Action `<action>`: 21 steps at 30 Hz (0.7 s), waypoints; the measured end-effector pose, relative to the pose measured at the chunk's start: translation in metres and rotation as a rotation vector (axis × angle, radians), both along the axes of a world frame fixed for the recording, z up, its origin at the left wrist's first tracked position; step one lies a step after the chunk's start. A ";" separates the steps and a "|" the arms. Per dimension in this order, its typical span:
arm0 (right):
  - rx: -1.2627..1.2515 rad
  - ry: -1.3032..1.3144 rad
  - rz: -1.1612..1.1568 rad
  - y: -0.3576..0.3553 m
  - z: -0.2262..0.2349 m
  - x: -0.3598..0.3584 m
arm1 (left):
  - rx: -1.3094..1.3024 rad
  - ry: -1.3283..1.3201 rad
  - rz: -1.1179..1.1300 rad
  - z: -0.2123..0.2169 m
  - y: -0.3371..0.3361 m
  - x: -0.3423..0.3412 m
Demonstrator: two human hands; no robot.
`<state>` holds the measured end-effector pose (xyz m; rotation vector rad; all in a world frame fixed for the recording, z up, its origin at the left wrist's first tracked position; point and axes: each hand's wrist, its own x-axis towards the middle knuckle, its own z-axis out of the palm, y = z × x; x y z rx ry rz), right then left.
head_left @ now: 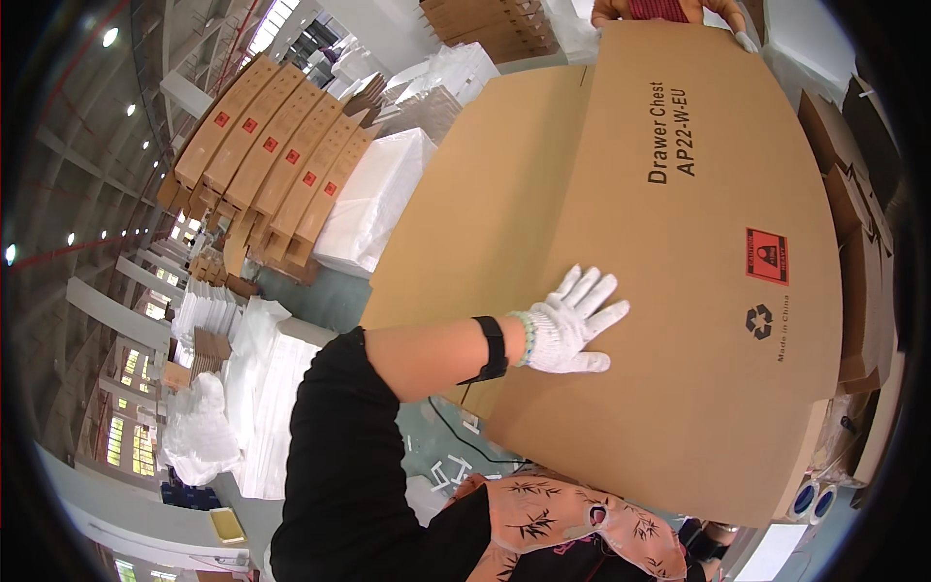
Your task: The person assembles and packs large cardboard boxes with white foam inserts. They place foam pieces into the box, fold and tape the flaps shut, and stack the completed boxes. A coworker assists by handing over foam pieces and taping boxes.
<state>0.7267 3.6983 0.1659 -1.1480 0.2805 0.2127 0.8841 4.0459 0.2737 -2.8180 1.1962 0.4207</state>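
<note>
A large flat brown cardboard carton (621, 223) stretches away in front of me, with dark print, a red label and a recycling mark on its right panel. My left hand (570, 325), in a white knit glove, lies on the panel near the fold line. Its fingers are spread and nothing is in them. A black band circles that forearm. At the carton's near right edge, a bit of my right wrist (721, 533) shows beside a black strap; that hand's fingers are hidden. Across the carton, another person's hands (729, 21) are at its far edge.
Stacked brown cartons (262, 145) with red labels stand at far left, beside a white wrapped block (376, 199). White foam sheets (272, 398) are piled at left. Open cartons (858, 262) line the right side. Tape rolls (805, 500) sit near right. A cable (461, 436) crosses the floor.
</note>
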 end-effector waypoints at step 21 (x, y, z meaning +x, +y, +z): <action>-0.610 -0.219 -0.008 0.338 -0.017 -0.037 | -0.079 -0.076 -0.285 -0.008 0.008 0.019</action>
